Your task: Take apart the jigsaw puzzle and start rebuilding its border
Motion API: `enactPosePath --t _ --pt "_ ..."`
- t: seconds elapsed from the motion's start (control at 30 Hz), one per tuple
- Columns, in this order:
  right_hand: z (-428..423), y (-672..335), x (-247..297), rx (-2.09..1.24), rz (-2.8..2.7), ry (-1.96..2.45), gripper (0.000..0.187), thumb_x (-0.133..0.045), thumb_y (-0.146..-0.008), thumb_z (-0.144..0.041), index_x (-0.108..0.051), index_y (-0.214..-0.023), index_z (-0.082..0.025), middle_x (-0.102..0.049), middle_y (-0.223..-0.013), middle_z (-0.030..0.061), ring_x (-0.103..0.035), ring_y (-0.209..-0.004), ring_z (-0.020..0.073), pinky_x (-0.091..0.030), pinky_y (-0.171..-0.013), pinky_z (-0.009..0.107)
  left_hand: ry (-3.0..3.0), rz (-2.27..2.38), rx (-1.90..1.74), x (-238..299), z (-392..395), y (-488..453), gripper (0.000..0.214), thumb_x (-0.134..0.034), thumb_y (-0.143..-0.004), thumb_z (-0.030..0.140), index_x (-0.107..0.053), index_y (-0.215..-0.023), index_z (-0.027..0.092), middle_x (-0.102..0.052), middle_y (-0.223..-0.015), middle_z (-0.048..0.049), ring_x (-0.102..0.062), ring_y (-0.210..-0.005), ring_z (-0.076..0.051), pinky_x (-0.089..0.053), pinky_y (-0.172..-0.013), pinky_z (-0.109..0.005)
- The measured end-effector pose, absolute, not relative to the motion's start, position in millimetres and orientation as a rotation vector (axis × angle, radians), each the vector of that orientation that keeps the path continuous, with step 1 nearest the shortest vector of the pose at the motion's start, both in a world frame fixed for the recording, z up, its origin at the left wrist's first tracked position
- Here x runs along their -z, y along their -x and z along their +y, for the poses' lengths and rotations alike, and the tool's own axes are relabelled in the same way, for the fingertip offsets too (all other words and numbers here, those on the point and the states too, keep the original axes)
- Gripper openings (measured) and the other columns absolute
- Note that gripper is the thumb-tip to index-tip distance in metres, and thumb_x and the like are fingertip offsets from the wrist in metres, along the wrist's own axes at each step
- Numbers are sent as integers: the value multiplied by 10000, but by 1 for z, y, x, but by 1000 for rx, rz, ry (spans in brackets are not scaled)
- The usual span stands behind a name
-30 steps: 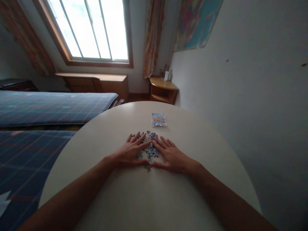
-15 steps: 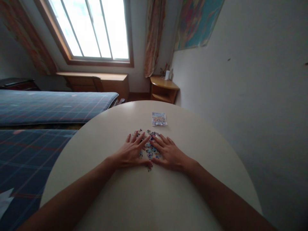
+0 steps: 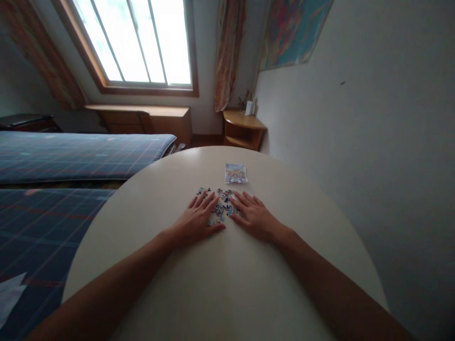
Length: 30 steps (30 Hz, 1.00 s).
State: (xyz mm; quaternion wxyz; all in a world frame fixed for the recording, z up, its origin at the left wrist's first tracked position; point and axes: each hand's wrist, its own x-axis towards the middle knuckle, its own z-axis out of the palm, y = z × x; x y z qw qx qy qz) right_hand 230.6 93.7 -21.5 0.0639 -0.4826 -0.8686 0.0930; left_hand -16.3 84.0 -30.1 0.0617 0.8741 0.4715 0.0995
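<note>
Fingers (image 3: 213,203) outstretched and open, the left hand (image 3: 190,225) and right hand (image 3: 258,220) flank small jigsaw pieces (image 3: 219,211) on the bench (image 3: 227,284), mid-frame. We see mottled blue, dark and pale bits, partly covered, too small to distinguish singly; the frame's bottom cuts off the bench.

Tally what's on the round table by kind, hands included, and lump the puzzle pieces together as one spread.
Hands: 2, the left hand and the right hand
Spread of puzzle pieces: 1, pieces too small to count singly
Printed packet: 1
Total: 4
</note>
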Motion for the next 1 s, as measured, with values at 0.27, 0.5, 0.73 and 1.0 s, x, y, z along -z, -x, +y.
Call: enactPosePath --t 0.27,0.5,0.73,1.0 --pt "102 -261 23 -319 -2607 1531 764 -231 -964 -658 -241 -1559 -179 -175 -1628 86 -154 -1498 300 -171 -1207 480 -2532 1609 -293 30 100 37 824 -303 -918 726 -250 -1548 197 -199 -1625 -100 -90 -1501 -323 -149 -1205 -480" --pt "99 -260 21 -316 -2626 1492 766 -297 -936 -694 -280 -1547 -233 -204 -1625 58 -163 -1493 327 -149 -1197 543 -2593 1486 -248 30 94 28 930 -364 -843 805 -258 -1548 208 -178 -1630 -96 -98 -1498 -335 -129 -1216 -478" --pt "91 -250 20 -320 -2640 1328 753 -449 -907 -657 -325 -1528 -250 -274 -1607 72 -201 -1484 329 -166 -1192 536 -2659 1348 -262 27 94 32 993 -463 -806 800 -222 -1556 196 -165 -1632 -99 -70 -1502 -331 -184 -1211 -470" --pt "90 -243 22 -345 -2586 1244 573 -524 -935 -502 -445 -1457 -279 -387 -1557 57 -259 -1462 345 -241 -1160 568 -2618 1450 -339 30 100 38 838 -406 -903 705 -254 -1542 184 -281 -1601 -83 -167 -1492 -301 -226 -1204 -442"
